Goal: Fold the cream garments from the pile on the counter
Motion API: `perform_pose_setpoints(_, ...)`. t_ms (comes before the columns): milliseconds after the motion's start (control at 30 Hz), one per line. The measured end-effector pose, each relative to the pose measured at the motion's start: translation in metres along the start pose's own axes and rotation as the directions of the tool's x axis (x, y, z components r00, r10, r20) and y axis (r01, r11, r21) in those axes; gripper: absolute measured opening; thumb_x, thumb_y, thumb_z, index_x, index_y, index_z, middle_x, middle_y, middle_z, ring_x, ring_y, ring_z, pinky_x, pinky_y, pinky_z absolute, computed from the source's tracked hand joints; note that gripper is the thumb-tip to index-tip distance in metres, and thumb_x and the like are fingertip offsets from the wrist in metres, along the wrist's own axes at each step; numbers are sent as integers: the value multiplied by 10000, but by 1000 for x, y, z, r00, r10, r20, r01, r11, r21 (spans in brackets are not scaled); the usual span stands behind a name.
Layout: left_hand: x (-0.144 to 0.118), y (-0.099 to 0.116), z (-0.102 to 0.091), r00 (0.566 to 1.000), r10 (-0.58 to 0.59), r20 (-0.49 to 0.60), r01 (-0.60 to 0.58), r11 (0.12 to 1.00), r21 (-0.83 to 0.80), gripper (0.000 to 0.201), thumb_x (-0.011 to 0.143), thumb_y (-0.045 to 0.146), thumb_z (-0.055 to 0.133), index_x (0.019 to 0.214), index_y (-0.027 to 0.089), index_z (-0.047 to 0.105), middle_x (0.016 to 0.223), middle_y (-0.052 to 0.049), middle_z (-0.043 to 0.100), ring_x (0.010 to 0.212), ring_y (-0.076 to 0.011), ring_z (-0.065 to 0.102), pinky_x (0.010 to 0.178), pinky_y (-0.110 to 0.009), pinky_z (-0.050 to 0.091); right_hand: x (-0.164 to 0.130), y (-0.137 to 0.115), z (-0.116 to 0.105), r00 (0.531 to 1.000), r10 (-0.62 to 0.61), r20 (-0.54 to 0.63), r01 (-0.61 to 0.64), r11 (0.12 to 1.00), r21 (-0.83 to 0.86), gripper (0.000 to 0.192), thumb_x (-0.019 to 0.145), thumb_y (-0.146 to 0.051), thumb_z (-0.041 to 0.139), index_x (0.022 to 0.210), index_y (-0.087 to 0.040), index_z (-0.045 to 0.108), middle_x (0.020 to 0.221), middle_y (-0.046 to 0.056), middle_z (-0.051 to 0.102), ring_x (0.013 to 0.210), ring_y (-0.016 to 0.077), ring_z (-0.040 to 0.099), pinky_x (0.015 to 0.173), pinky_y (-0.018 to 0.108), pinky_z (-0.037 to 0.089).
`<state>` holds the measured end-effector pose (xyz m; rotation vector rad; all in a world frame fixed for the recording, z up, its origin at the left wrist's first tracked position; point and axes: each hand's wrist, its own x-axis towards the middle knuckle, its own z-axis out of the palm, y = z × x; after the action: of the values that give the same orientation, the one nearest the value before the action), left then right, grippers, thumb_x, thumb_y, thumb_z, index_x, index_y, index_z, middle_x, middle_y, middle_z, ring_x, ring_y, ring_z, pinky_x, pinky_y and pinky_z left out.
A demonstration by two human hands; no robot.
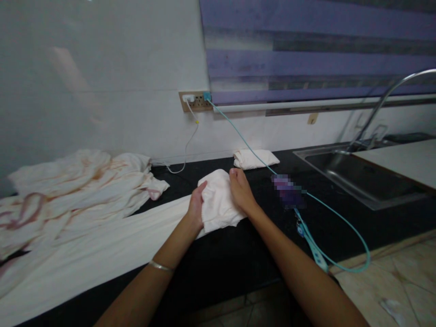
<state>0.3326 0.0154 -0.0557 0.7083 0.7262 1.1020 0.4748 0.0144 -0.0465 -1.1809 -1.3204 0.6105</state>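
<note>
A white cloth (220, 204), folded over into a flat, roughly square bundle, is held between my two hands above the black counter. My left hand (196, 204) grips its left edge, thumb on top and fingers hidden underneath. On the right edge, my right hand (241, 190) presses with its thumb side up. From the bundle a long flattened strip of white cloth (112, 247) runs left along the counter to the frame's edge. Behind the hands, near the wall, lies a second white cloth folded into a compact bundle (257, 159).
A crumpled, brown-stained white cloth (85, 181) covers the counter's left end. Right of my hands lies a blurred-out purple device (289, 190) with a teal cable and lanyard (315, 254). A wall socket (196, 101) holds two plugs. Further right is a sink (361, 177) with a curved tap (378, 102).
</note>
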Motion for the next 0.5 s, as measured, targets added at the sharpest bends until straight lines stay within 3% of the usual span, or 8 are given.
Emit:
perform_pose_setpoints(233, -6, 4, 13, 993, -66, 102, 84, 980, -182, 653, 913, 386, 596, 1510, 130, 533, 1223, -140, 774, 1209, -355, 702, 1165, -526, 489, 3, 1, -9, 1000, -13, -4, 13, 996, -92, 503, 1048, -588, 348, 1238, -177, 569, 1299, 165, 620, 1252, 251, 565, 1124, 404, 397)
perform_pose_setpoints(367, -12, 13, 10, 987, -117, 108, 137, 970, -201, 686, 919, 349, 559, 1539, 70, 474, 1248, -173, 758, 1204, -355, 706, 1174, -537, 477, 4, 1, -15, 996, 50, 73, -36, 983, -179, 474, 1068, -544, 317, 1197, -165, 570, 1211, 169, 664, 1165, 268, 620, 1070, 424, 436)
perform_pose_setpoints(500, -16, 22, 4, 991, -117, 71, 128, 977, -173, 688, 907, 328, 577, 1537, 72, 470, 1236, -170, 763, 1184, -351, 717, 1152, -533, 500, 1, 1, -16, 987, 20, 162, 24, 965, -263, 465, 1082, -499, 305, 1221, -149, 578, 1233, 178, 665, 1176, 268, 620, 1072, 426, 440)
